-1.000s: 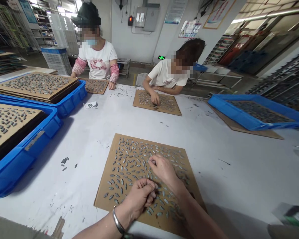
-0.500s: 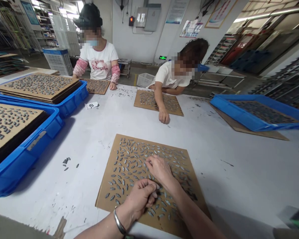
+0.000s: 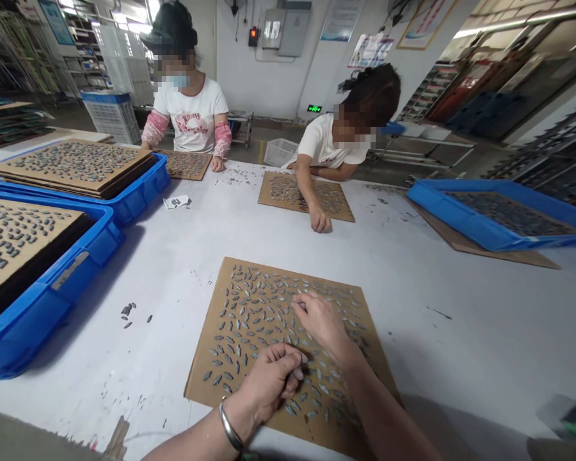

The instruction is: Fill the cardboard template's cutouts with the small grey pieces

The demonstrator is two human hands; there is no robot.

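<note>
In front of me a brown cardboard sheet (image 3: 206,378) lies on the white table, covered with many small grey leaf-shaped pieces (image 3: 240,351). My left hand (image 3: 271,378), with a silver bangle (image 3: 229,424) at the wrist, rests low over the sheet, fingers curled and thumb pressed to the index finger. Whatever it may hold is hidden. Farther up the sheet is my right hand (image 3: 320,321), thumb and index finger pinched close above the pieces. I cannot make out anything between those fingertips.
Blue trays (image 3: 84,275) with piece-covered cardboard stand at left. Another blue tray (image 3: 492,240) sits at far right. Across the table two people work, each by a cardboard sheet (image 3: 292,200). A few loose grey pieces (image 3: 128,310) lie left of my sheet.
My right hand has shifted a little to the right over the sheet, still pinched. My left hand has stayed in place. The co-worker's hand opposite has moved slightly right.
</note>
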